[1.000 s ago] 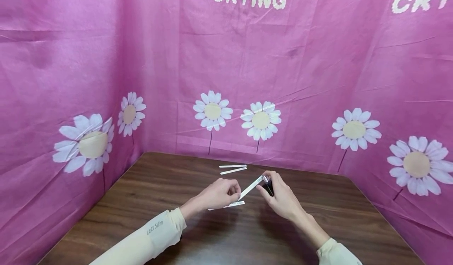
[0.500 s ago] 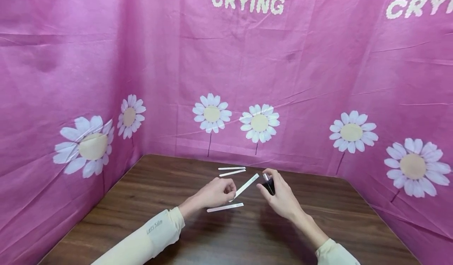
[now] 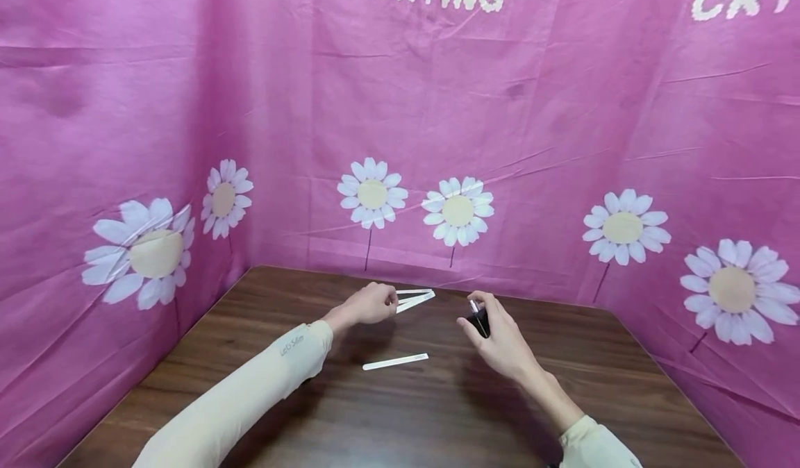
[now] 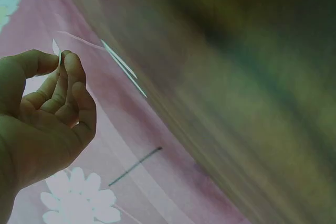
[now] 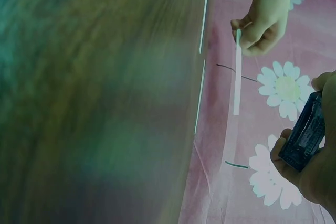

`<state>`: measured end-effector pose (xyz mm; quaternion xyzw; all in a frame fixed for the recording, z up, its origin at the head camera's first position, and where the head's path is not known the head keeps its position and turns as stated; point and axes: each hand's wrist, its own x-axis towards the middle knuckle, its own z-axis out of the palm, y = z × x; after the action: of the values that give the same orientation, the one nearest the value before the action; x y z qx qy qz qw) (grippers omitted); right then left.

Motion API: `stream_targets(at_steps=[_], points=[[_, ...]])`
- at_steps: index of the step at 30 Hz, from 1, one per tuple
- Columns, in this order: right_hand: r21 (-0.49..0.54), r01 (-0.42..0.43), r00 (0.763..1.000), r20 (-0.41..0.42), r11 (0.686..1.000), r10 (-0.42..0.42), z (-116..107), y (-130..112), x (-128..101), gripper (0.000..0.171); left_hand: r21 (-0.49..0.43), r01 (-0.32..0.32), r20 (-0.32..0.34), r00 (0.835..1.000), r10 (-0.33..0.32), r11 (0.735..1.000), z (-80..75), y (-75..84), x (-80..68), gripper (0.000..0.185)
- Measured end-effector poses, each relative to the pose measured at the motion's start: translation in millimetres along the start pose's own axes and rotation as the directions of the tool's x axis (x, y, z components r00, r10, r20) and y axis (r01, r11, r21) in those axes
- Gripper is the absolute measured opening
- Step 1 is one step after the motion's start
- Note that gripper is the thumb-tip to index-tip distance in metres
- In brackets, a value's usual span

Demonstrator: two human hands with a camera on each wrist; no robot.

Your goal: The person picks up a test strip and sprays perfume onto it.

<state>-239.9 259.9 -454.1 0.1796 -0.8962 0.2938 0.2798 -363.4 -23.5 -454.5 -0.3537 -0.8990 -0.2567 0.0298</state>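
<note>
My left hand (image 3: 371, 304) pinches a white paper test strip (image 5: 238, 77) between thumb and fingertips, raised over the far part of the table. In the head view this strip overlaps the far strips; in the left wrist view only a short piece (image 4: 56, 47) of it shows. My right hand (image 3: 505, 346) grips a small black perfume bottle (image 3: 480, 322) with a silver spray top (image 3: 473, 306), the index finger close over that top. From the right wrist, the dark base of the bottle (image 5: 304, 135) faces the camera.
One white strip (image 3: 396, 362) lies nearer on the brown wooden table (image 3: 400, 419). Two more strips (image 4: 123, 66) lie at the far side, close to the table's back edge. Pink cloth (image 3: 531, 107) with printed daisies hangs behind and at both sides.
My left hand has carried its strip away from the bottle, back and leftward toward the far strips, uncovering the near strip. The right hand stays nearly in place with the bottle.
</note>
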Motion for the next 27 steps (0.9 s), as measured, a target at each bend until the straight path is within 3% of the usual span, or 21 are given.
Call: stream_targets(at_steps=[5, 11, 17, 27], points=[[0.003, 0.010, 1.000, -0.019, 1.000, -0.010, -2, 2, 0, 0.048, 0.097, 0.028, 0.039, 0.999, -0.032, 0.995, -0.8, -10.1, 19.7, 0.008], [0.009, 0.009, 1.000, -0.015, 1.000, -0.009, -4, 2, 1, 0.047, 0.175, 0.055, 0.078, 0.995, -0.070, 0.983, 4.6, -10.0, 37.4, 0.016], [0.013, 0.012, 1.000, -0.006, 1.000, -0.012, -6, 3, 1, 0.047, 0.241, 0.132, 0.082, 0.984, -0.156, 0.962, 8.9, -5.2, 48.4, 0.016], [0.028, -0.016, 1.000, 0.009, 0.999, 0.016, -11, 4, 1, 0.046, 0.292, 0.162, 0.106, 0.974, -0.200, 0.943, 12.9, -0.7, 58.2, 0.010]])
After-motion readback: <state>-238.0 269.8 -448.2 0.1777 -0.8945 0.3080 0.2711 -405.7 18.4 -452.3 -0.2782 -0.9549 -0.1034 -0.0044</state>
